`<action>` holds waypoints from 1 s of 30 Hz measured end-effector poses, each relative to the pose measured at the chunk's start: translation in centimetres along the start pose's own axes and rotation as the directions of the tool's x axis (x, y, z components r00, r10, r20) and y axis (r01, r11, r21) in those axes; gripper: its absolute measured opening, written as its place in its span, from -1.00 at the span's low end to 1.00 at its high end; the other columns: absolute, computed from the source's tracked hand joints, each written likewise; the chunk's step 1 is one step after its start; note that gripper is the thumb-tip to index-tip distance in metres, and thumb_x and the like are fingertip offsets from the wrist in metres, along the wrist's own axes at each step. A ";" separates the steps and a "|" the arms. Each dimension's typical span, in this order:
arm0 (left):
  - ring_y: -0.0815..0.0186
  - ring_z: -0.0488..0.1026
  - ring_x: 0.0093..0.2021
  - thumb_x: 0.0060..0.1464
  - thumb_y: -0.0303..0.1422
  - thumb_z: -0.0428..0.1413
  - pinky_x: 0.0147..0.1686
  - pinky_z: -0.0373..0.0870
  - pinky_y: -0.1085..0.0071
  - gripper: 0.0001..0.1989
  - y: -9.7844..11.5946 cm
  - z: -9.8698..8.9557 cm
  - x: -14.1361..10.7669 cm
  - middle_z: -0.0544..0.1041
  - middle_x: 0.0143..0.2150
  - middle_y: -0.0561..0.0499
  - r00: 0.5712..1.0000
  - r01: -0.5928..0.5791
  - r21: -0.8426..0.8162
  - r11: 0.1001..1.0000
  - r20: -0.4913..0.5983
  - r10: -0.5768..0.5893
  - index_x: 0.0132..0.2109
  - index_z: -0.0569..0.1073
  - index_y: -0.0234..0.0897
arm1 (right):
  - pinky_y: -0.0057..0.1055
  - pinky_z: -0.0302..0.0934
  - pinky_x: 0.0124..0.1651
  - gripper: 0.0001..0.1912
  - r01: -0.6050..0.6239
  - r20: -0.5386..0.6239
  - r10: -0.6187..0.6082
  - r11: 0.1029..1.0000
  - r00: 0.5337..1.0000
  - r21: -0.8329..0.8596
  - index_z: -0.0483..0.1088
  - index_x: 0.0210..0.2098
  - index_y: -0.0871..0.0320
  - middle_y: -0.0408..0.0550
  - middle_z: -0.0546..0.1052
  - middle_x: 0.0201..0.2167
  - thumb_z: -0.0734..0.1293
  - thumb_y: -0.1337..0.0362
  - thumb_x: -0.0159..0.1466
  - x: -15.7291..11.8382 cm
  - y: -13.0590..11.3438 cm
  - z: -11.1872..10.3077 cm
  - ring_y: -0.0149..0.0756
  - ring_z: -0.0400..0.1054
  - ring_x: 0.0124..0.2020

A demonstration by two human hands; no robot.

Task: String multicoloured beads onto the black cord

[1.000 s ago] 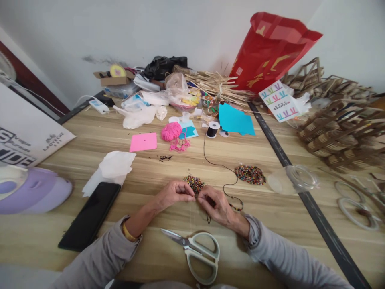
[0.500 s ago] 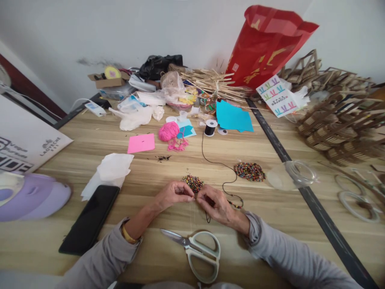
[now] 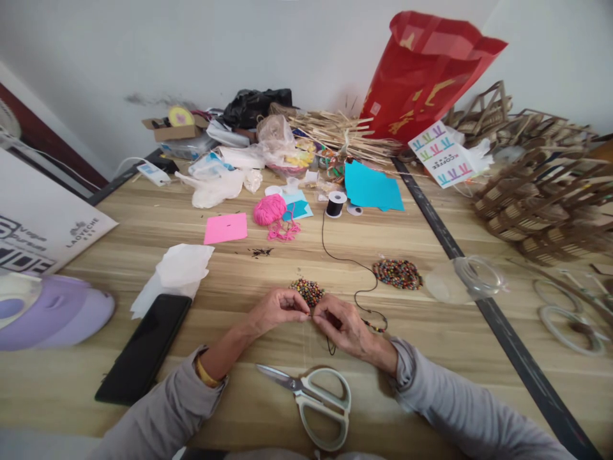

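My left hand [image 3: 278, 311] is pinched, with a tiny reddish bead at its fingertips. Almost touching it, my right hand [image 3: 342, 324] pinches the thin black cord [image 3: 348, 257], whose loop hangs below the fingers. The cord runs back to a spool of black cord [image 3: 336, 204], and a few colored beads [image 3: 374, 326] are strung on it beside my right wrist. Just beyond the fingertips lies a pile of loose multicolored beads [image 3: 307, 291], partly hidden by my hands. A larger heap of beads [image 3: 397, 273] sits to the right. Scissors [image 3: 316, 399] with pale handles lie nearer me.
A black phone [image 3: 143, 348] and white tissue [image 3: 184, 271] lie at left, near a purple-and-white device [image 3: 62, 313]. Pink yarn [image 3: 269, 209], pink paper [image 3: 225, 228] and blue sheets [image 3: 373, 185] lie farther back. A clear lid [image 3: 447, 280] and woven baskets [image 3: 536, 204] occupy the right.
My hands stay in nearly the same place, fingertips together. The whole view has shifted very slightly; the cord, beads and scissors have not visibly moved.
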State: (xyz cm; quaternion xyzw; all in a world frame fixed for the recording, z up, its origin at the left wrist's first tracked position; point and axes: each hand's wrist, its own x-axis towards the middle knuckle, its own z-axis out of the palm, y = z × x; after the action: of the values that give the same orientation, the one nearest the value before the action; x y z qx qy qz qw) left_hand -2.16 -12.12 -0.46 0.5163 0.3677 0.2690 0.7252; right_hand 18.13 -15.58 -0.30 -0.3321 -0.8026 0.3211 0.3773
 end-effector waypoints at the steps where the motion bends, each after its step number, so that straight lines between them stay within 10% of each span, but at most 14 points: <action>1: 0.44 0.39 -0.48 -0.25 -0.37 0.37 -0.38 0.27 0.51 -0.76 0.0 0.0 0.0 0.55 -0.50 0.06 1.000 -0.002 0.003 1.000 -0.001 0.002 -0.40 0.53 -0.39 | -0.46 0.18 -0.37 -0.83 0.001 0.000 -0.001 1.000 1.000 -0.001 0.33 -0.35 0.17 -0.07 0.41 -0.45 0.19 0.29 0.36 0.0 0.0 0.0 -0.37 0.28 -0.42; 30: 0.43 0.41 -0.46 -0.27 -0.37 0.38 -0.36 0.29 0.50 -0.75 0.2 0.2 0.0 0.55 -0.49 0.05 1.000 0.010 -0.006 1.000 0.000 -0.010 -0.42 0.52 -0.39 | -0.45 0.18 -0.36 -0.87 -0.028 0.019 0.029 0.999 0.999 -0.015 0.32 -0.33 0.16 -0.07 0.41 -0.44 0.20 0.31 0.35 -0.3 0.4 0.1 -0.36 0.29 -0.41</action>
State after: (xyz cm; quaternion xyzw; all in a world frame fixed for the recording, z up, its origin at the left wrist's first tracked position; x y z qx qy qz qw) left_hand -2.02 -12.21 -0.24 0.5123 0.3692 0.2666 0.7281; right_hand 18.30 -15.63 -0.80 -0.3433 -0.8038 0.3235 0.3625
